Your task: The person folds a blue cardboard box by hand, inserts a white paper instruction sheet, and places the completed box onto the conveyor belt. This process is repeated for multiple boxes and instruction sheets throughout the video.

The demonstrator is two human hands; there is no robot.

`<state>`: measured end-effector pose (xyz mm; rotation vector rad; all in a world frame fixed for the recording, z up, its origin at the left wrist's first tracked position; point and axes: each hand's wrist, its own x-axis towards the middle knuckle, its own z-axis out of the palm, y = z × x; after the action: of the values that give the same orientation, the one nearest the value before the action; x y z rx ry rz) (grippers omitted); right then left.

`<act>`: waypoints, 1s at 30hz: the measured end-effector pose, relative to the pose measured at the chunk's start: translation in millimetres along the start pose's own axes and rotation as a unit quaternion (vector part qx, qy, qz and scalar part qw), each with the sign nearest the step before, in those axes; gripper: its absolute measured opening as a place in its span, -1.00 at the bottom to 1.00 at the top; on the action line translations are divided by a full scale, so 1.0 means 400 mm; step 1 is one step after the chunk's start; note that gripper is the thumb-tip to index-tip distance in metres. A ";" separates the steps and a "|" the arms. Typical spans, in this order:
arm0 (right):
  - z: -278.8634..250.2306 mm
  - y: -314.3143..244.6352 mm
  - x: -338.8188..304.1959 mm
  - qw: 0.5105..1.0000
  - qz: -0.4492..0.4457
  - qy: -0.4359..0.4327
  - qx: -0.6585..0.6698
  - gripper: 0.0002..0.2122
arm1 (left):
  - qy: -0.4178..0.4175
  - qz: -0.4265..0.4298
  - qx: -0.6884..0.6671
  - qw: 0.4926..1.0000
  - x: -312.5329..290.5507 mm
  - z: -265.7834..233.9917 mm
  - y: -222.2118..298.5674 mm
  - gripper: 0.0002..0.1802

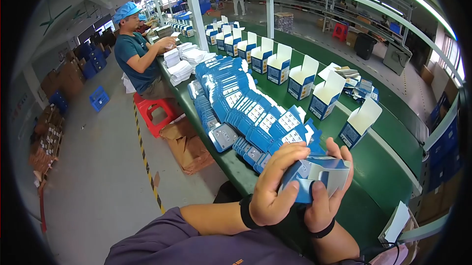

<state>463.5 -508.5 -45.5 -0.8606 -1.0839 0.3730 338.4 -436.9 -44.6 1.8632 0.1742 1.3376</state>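
Between my two hands is a small blue-and-white cardboard box (pixel 306 192), tilted, with its end flaps partly folded in. My left hand (pixel 278 186) wraps round its left side, fingers over the top and thumb near the flaps. On the other side my right hand (pixel 328 198) grips it, the thumb pressing at the flaps. Just beyond my hands lies a large spread of flat, unfolded blue-and-white box blanks (pixel 246 108) in overlapping stacks. A row of set-up boxes with raised white lids, the nearest being an open box (pixel 359 123), stands along the right.
The green bench (pixel 388 181) runs away from me. Loose flat cartons and papers (pixel 361 87) lie at its right. White paper stacks (pixel 184 58) sit farther off, beside a seated co-worker (pixel 140 54) in a blue cap. A red stool (pixel 155 115) and brown carton (pixel 184 144) stand left.
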 end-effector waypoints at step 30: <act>-0.001 -0.008 -0.011 0.998 -0.029 0.024 -0.058 -0.66 | 0.003 0.036 0.066 0.997 0.016 0.001 0.006 -0.68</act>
<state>461.4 -513.7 -45.8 -0.9332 -1.0926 0.2416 340.5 -435.4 -38.3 1.9935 0.2048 1.4100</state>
